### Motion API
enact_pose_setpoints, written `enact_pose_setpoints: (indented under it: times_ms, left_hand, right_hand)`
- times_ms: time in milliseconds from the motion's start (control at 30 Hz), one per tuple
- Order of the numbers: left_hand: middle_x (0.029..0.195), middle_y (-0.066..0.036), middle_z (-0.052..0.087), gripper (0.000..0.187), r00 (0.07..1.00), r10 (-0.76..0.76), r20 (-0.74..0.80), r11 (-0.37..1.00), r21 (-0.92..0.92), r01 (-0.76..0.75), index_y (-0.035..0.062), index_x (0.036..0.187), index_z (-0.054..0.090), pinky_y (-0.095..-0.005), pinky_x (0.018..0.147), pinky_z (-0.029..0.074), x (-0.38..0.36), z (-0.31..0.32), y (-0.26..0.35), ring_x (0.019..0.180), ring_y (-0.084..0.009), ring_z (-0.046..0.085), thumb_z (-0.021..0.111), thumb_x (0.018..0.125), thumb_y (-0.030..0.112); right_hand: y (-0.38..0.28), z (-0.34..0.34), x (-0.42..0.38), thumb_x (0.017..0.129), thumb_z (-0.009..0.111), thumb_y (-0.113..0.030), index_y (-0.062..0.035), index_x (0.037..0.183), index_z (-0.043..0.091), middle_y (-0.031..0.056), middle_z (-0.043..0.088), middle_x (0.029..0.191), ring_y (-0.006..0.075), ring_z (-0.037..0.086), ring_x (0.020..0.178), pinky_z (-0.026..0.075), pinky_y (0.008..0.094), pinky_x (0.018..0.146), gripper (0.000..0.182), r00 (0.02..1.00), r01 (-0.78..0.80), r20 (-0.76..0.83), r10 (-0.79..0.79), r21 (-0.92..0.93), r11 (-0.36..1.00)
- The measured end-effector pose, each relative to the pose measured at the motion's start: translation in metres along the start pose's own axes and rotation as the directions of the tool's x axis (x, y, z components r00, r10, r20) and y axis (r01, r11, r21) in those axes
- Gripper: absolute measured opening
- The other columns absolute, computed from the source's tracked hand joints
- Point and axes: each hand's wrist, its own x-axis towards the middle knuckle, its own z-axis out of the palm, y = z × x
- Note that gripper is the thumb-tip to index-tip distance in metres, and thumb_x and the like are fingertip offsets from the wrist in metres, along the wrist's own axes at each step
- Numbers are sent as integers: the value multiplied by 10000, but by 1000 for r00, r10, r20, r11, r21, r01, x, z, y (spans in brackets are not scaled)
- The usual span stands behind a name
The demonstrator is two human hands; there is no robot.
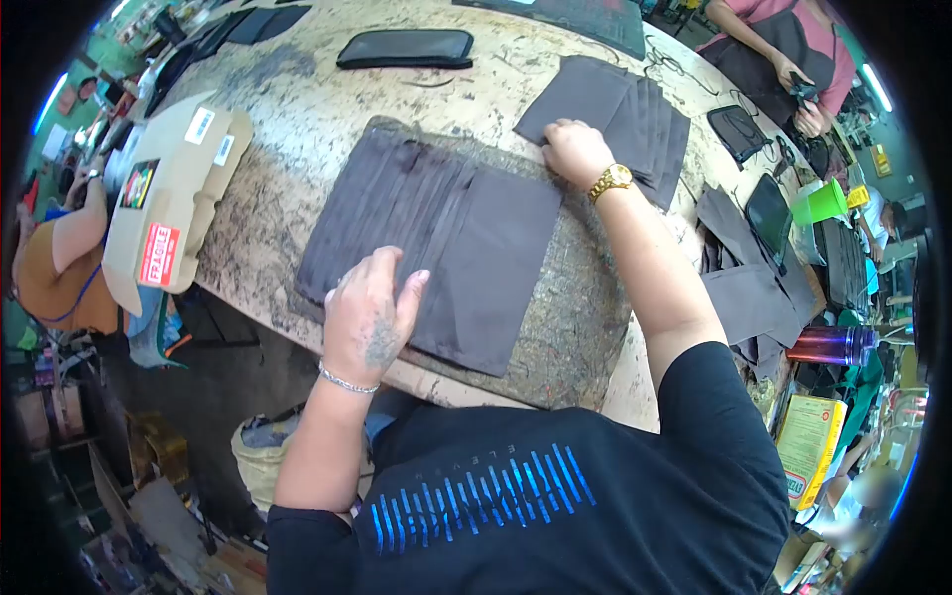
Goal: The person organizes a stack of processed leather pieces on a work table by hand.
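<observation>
My left hand (371,315) lies on the near edge of an overlapping row of dark brown, leather-like sheets (496,248), its fingers stretched and its thumb apart. The sheets rest on a worn, mottled board (585,317). Farther right, my right hand (578,154) has its fingers curled down at the near left corner of a fanned stack of similar dark sheets (625,114). It seems to pinch the top sheet, though its fingertips are partly hidden.
A black zipped pouch (405,49) lies at the table's far side. Loose dark pieces (754,297) are heaped at right, near a purple tumbler (831,345) and a yellow box (811,446). Cardboard marked FRAGILE (174,198) juts over the left edge. Co-workers sit on both sides.
</observation>
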Motion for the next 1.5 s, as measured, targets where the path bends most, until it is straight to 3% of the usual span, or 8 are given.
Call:
enact_pose_setpoints:
  times_ms: [433,900,1000,1067,1167,1300,1367,1500]
  left_hand:
    - [1136,-111,505,377,833,541,117,840,-43,-540,57,1085,519,-392,896,398,142,150,55,1066,-274,490,558,804,306]
    - [1108,-105,500,352,859,273,433,956,-25,-292,91,1070,556,-448,851,419,166,170,77,1065,-303,470,562,798,314]
    - [1107,-90,531,403,912,408,44,913,-45,-406,85,1107,542,-427,838,423,145,165,85,1009,-253,515,537,830,377]
    - [1058,-67,572,462,809,139,571,294,-804,517,67,1116,538,-377,814,437,131,136,104,916,-179,555,502,854,446]
    - [957,-35,603,520,359,450,818,50,-425,904,52,1099,544,-334,786,451,110,86,110,859,-131,566,496,843,502]
    - [896,-128,637,351,623,278,731,833,-506,222,-31,1044,550,-306,736,470,73,116,92,803,-219,617,624,744,136]
    - [912,-164,627,344,700,308,644,882,-469,43,-34,1048,545,-325,746,468,57,104,93,828,-268,608,597,731,91]
    - [976,-222,579,335,795,344,499,900,-416,-129,-14,1061,539,-370,776,460,36,98,92,905,-360,557,542,727,18]
  right_hand:
    - [69,-14,15,829,524,-195,-1,840,568,171,601,746,270,586,709,452,330,665,200,926,-224,-60,373,706,672]
    - [141,-211,-91,892,509,-165,-2,939,573,-36,508,754,47,430,666,366,186,591,181,549,95,-730,407,538,837]
    - [103,-216,-126,878,519,-158,-6,885,563,-12,528,710,56,472,655,396,199,572,159,676,88,-714,183,324,942]
    - [47,-205,-155,856,530,-103,-10,882,565,35,566,773,100,492,678,411,226,618,103,883,-18,-432,186,364,931]
    - [0,-146,-175,738,602,-49,-47,837,552,90,591,828,281,557,851,453,352,727,111,973,182,-220,-73,532,827]
    - [-19,-91,-205,738,645,-109,-28,901,583,112,600,906,280,568,876,449,317,772,192,994,15,41,-100,864,504]
    - [-6,-75,-215,731,666,-137,-13,931,597,130,608,917,264,581,880,446,304,780,245,940,-155,40,339,935,320]
    - [50,-13,-215,745,666,-163,10,927,588,97,607,857,190,578,825,449,275,735,263,804,-316,-224,551,623,715]
